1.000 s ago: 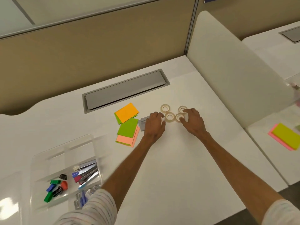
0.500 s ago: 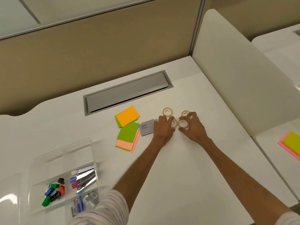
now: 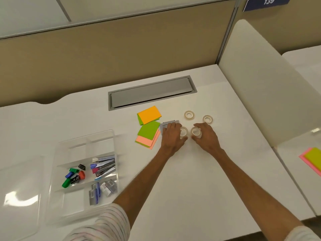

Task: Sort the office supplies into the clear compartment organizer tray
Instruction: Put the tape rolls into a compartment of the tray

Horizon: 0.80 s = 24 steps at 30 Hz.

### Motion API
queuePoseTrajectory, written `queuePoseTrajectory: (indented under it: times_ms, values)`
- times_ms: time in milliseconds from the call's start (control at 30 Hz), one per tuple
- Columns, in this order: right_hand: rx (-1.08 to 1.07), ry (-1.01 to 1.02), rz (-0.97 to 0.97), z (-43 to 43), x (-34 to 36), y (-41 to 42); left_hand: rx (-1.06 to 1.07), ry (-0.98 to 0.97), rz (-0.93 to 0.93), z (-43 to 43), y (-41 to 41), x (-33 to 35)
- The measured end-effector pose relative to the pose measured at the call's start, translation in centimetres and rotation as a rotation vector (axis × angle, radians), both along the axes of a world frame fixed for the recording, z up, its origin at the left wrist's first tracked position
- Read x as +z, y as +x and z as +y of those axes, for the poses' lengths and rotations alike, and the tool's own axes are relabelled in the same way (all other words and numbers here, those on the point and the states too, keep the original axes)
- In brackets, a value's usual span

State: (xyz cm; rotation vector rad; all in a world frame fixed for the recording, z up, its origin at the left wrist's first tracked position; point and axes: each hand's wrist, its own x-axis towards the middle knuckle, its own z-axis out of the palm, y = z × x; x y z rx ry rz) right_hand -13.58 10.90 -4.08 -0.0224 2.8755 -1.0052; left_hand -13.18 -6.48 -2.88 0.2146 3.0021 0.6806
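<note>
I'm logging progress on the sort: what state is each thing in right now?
Left hand: grips the near-left tape roll.
Right hand: grips the near-right tape roll.
Far-left tape roll: flat on the desk, untouched.
Far-right tape roll: flat on the desk.
Organizer tray: partly filled, far compartments empty.
Sticky notes: loose on the desk, outside the tray.

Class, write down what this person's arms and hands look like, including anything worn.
Both forearms are bare. The left hand and right hand wear no gloves, and no watch or ring shows. The left sleeve and right sleeve are pale with thin stripes and end near the elbows.
</note>
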Motion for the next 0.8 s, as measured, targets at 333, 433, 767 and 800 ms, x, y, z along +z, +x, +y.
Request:
queuePoseTrajectory:
  times_ms: [333,433,767,800]
  values:
    - [0.119,-0.045,0.068,-8.9,2.7,2.4,0.184,-0.038,0.0,-10.1,5.3,3.0]
    - [0.152,-0.092,0.111,-12.2,3.4,3.2,0.216,-0.025,0.031,-13.2,6.5,3.9]
    - [0.256,-0.094,0.124,-23.6,5.4,5.2,0.315,-0.039,0.058,-24.4,10.6,5.4]
    - [0.262,-0.095,0.128,-24.6,5.5,5.5,0.324,-0.047,0.055,-25.5,11.1,5.5]
